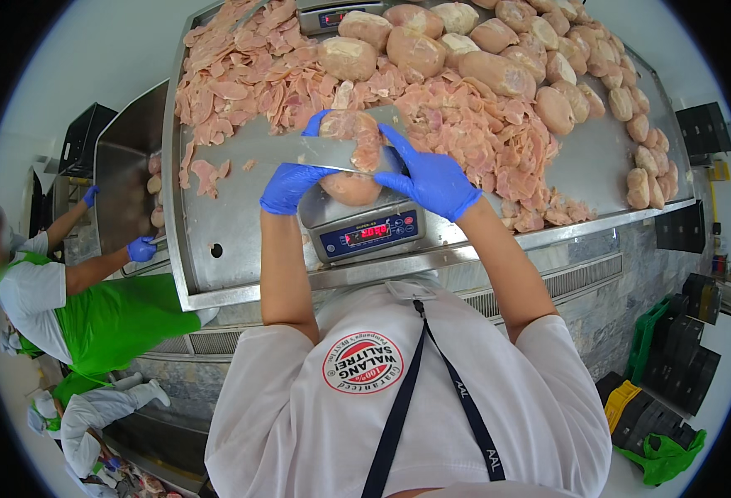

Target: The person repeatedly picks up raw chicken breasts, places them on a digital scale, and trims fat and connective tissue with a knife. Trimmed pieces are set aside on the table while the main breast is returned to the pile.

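Slices (pixel 241 91) and lumps (pixel 415 53) beyond the scale (pixel 320 217), blade (pixel 320 153) across meat (pixel 351 190) clasped between both half-curled hands (pixel 291 189) (pixel 438 183).

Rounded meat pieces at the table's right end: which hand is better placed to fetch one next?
Probably the right hand: it's nearer the rounded pieces, while the left hand lies beyond the meat between the hands.

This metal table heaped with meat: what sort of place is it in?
Probably a meat-processing room: meat slices and larger chunks cover much of the metal table, a digital scale stands near its edge, and a co-worker wears a green apron and blue gloves.
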`<state>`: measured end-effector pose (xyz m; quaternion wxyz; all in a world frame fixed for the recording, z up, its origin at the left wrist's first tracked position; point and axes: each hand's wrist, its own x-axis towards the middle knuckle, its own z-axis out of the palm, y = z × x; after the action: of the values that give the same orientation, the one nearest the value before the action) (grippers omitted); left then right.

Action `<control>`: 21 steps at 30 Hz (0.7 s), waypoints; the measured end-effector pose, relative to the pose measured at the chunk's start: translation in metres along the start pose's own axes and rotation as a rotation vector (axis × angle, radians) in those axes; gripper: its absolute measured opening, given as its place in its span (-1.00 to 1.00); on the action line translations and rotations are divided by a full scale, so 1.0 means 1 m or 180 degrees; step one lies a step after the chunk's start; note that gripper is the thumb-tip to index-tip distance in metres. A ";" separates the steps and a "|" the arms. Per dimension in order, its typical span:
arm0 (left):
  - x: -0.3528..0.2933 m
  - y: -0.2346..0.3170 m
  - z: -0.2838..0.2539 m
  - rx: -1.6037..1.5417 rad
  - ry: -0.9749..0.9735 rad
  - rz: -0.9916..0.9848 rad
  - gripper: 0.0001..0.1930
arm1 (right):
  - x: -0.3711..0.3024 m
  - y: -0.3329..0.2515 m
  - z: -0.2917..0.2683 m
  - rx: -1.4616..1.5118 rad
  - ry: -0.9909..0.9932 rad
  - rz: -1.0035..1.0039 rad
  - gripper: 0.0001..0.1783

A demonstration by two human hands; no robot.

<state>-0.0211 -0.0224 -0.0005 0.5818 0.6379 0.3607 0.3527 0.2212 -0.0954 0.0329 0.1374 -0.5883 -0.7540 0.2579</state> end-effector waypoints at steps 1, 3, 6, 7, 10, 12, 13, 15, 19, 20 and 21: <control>0.000 0.004 0.004 -0.0096 -0.0001 -0.0057 -0.14 | 0.006 -0.007 -0.004 0.0037 -0.0038 0.0052 -0.09; 0.005 0.000 0.011 0.0047 -0.0022 -0.0029 -0.11 | 0.024 -0.002 -0.001 0.0202 0.0153 -0.0114 -0.14; 0.011 -0.002 0.017 0.0036 -0.0223 0.0054 -0.11 | 0.061 0.035 0.017 0.0927 0.0594 -0.0322 -0.23; 0.012 0.001 0.017 0.0002 -0.0279 0.0093 -0.12 | 0.071 0.040 0.015 0.1405 0.0518 -0.0159 -0.27; 0.008 0.008 0.019 0.0211 -0.0620 0.0162 -0.12 | 0.066 0.049 0.019 0.3021 0.0213 0.0848 -0.41; 0.000 0.015 0.018 0.0199 0.0508 -0.0127 -0.13 | 0.040 0.047 0.021 0.4181 0.0026 0.1700 -0.53; -0.005 0.016 0.020 0.0186 0.1060 -0.0277 -0.14 | 0.032 0.059 0.024 0.4292 0.0047 0.1776 -0.54; -0.018 0.002 0.030 0.0160 0.1089 -0.0350 -0.12 | 0.017 0.089 0.038 0.4544 0.0089 0.1930 -0.54; -0.020 -0.001 0.047 0.0609 0.1376 -0.0139 -0.05 | -0.015 0.088 0.051 0.2175 0.0830 0.0787 -0.07; -0.018 0.005 0.044 0.0553 0.1182 -0.0139 -0.05 | -0.028 0.074 0.040 0.1926 0.0548 0.0804 0.09; -0.015 0.009 0.038 0.0485 0.0965 -0.0143 -0.05 | -0.038 0.069 0.034 0.1730 0.0443 0.0683 0.08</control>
<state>0.0051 -0.0548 0.0055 0.4784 0.6115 0.4842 0.4034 0.2706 -0.1274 -0.0294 0.3131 -0.6225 -0.5796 0.4224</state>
